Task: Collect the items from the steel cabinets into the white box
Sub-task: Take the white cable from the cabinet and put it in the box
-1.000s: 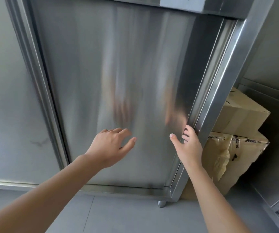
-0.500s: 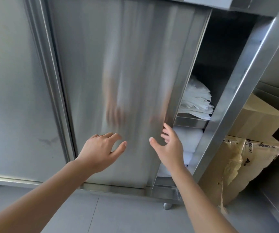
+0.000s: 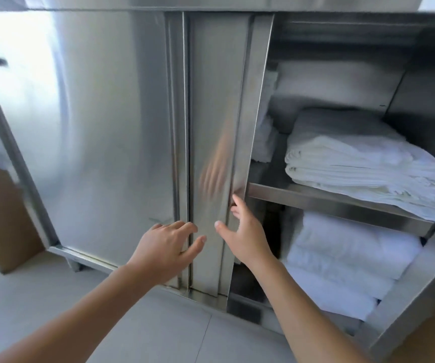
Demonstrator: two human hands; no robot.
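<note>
Touching sliding door [image 3: 219, 127], right hand [image 3: 242, 231], towels [image 3: 363, 166] shelved

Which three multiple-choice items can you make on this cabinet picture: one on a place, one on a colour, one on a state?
1. Where does the folded cloth stack lie?
A. upper shelf
B. floor
C. cabinet top

2. What colour are the rolled towels below?
A. red
B. white
C. black

3. How is the sliding door?
A. fully shut
B. removed
C. slid open

Answers: 1 A, it rests on the shelf; 2 B, all are white; 3 C, the right hand is at its edge, the left hand beside it, and the inside shows.
</note>
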